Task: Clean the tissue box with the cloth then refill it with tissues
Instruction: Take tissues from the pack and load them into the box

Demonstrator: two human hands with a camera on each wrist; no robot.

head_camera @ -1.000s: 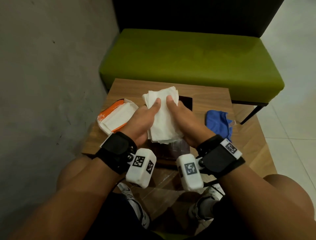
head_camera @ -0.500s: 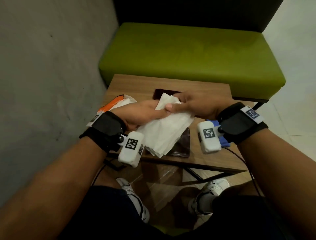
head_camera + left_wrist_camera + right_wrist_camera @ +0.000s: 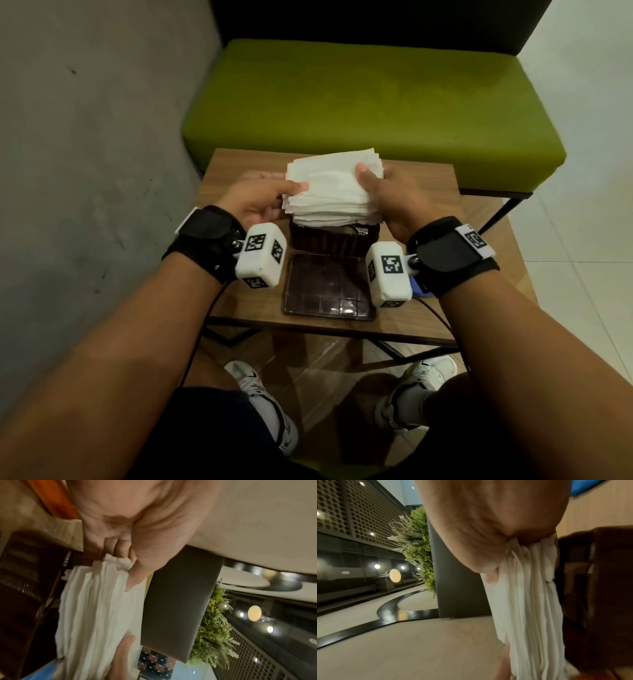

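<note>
A thick stack of white tissues point(image 3: 334, 186) lies flat between my two hands, just above the open dark brown tissue box point(image 3: 334, 241). My left hand point(image 3: 270, 197) pinches the stack's left edge, thumb on top. My right hand point(image 3: 383, 192) pinches its right edge the same way. The left wrist view shows the left thumb and fingers point(image 3: 132, 561) clamped on the tissues point(image 3: 96, 608) beside the box point(image 3: 22, 581). In the right wrist view the tissues point(image 3: 527, 608) hang from my right hand point(image 3: 488, 555). The box's lid point(image 3: 327, 286) lies flat in front of the box. A corner of the blue cloth point(image 3: 416, 287) shows behind my right wrist.
Everything sits on a small wooden table point(image 3: 239, 161) wedged between a grey wall point(image 3: 85, 171) on the left and a green bench point(image 3: 373, 99) behind. An orange tissue pack point(image 3: 54, 497) lies under my left hand. My shoes point(image 3: 267, 404) are below the table's front edge.
The tissue stack went from tilted and held close together to flat, moved right over the box. My hands have spread apart to its left and right edges.
</note>
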